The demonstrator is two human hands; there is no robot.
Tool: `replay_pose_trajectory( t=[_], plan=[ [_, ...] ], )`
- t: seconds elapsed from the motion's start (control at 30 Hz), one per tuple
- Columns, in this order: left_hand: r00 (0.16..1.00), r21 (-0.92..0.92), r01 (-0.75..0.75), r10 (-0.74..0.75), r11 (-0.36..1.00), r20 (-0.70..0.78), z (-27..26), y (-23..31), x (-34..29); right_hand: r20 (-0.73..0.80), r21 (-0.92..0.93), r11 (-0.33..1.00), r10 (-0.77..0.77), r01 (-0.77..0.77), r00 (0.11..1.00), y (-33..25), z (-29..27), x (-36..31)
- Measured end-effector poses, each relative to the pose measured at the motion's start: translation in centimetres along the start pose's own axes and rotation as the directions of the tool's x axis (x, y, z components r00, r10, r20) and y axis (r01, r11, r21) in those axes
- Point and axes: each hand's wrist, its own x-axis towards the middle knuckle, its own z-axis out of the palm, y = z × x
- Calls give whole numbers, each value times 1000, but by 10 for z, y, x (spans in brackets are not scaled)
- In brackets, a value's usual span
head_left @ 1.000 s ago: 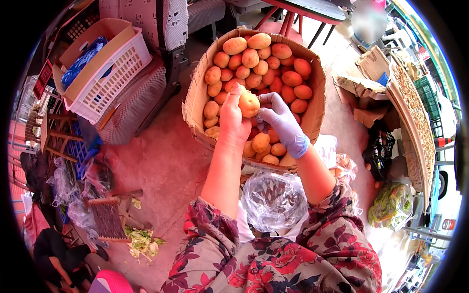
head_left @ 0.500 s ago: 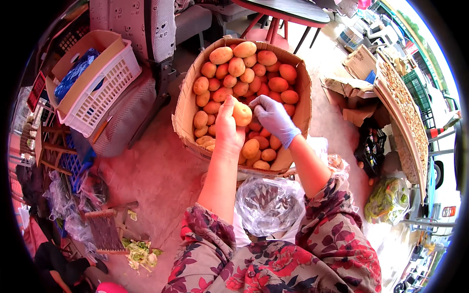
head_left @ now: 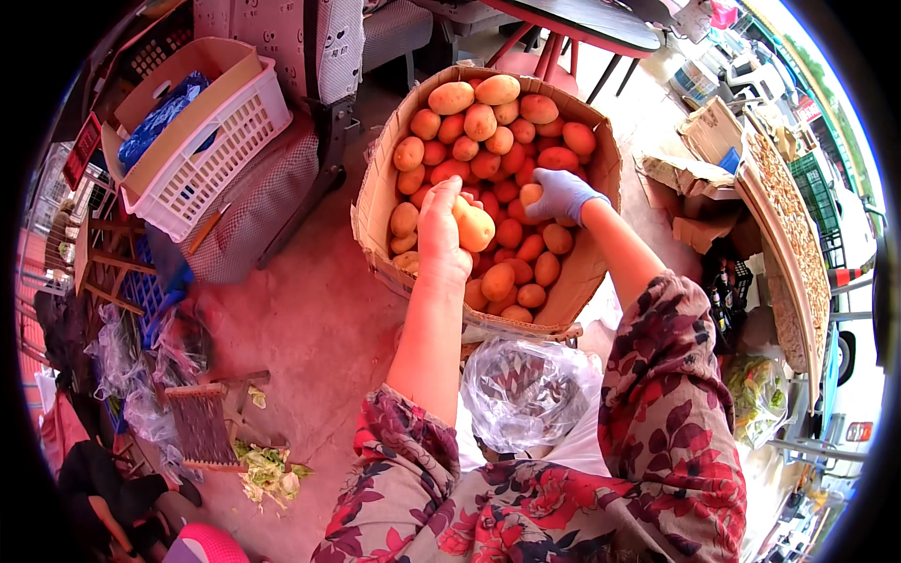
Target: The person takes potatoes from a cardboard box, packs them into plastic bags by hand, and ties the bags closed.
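A large open cardboard box [head_left: 374, 211] full of potatoes [head_left: 479, 122] stands before me. My bare left hand [head_left: 439, 233] is closed around a pale yellow potato [head_left: 476, 228], held over the near left part of the box. In a thin lilac glove, my right hand [head_left: 569, 197] reaches over the right half of the pile. Its fingers are closed on another potato [head_left: 531, 194] among the rest; the fingertips are partly hidden. Close to my body, below the box, a clear plastic bag [head_left: 526, 399] lies open.
At the left a white plastic crate [head_left: 211, 155] rests on a grey seat. A low stool [head_left: 202, 427] and leafy scraps [head_left: 270, 472] lie on the floor. On the right stand cardboard pieces [head_left: 690, 174] and a long tray [head_left: 793, 249]. A round table [head_left: 582, 19] stands behind the box.
My right hand has moved away from the left hand, rightward over the pile, and now grips a potato there. The left hand still holds its potato. The whole view has shifted slightly.
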Motion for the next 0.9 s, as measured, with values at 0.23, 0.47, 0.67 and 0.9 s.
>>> replay_pose_trajectory(
  t=[0.23,0.47,0.67,0.9],
  plan=[
    [904,218,117,-195,969,381,3,8,-14,-179,444,758,-448,478,876,-60,-32,-59],
    [881,108,207,-234,972,411,-2,16,-10,-107,840,441,-439,317,892,-43,-34,-82],
    [894,115,132,-168,985,415,3,14,-13,-125,822,505,-290,262,949,-61,-25,-76],
    [939,199,15,-82,980,335,5,14,-13,-295,424,792,-337,439,894,-61,-14,-63]
  ],
)
